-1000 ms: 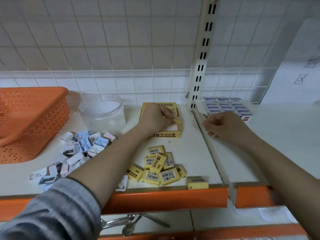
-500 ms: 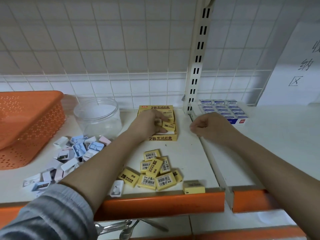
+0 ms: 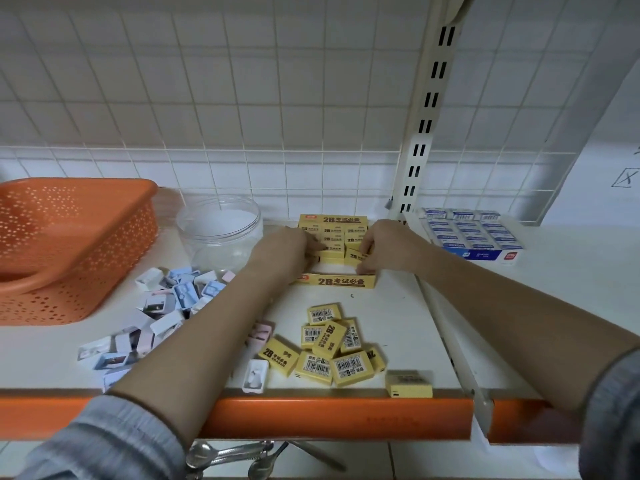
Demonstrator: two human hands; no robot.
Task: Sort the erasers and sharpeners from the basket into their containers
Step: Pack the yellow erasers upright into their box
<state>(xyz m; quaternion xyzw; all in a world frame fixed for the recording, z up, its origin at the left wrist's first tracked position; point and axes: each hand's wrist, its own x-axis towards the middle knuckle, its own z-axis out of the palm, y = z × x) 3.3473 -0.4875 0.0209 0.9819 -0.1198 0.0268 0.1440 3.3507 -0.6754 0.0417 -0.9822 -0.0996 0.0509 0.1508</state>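
A: R hand [image 3: 384, 245]?
B: Pinching a yellow eraser [image 3: 356, 257] at the box [image 3: 337, 281] front-right, long axis across.
A: L hand [image 3: 284, 252]?
B: Fingers curled on the packed row, box's left. R is nearer the gap.

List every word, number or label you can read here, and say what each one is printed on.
"2B 考试必备": front wall of the open yellow cardboard eraser box, and again on its back flap.
"2B": loose yellow wrapped erasers on the white shelf; their smaller print and barcode digits are too small to read.
Blue and white eraser box right of the upright: print too blurred to read.
Handwritten mark on white paper at far right: cut off, unreadable.
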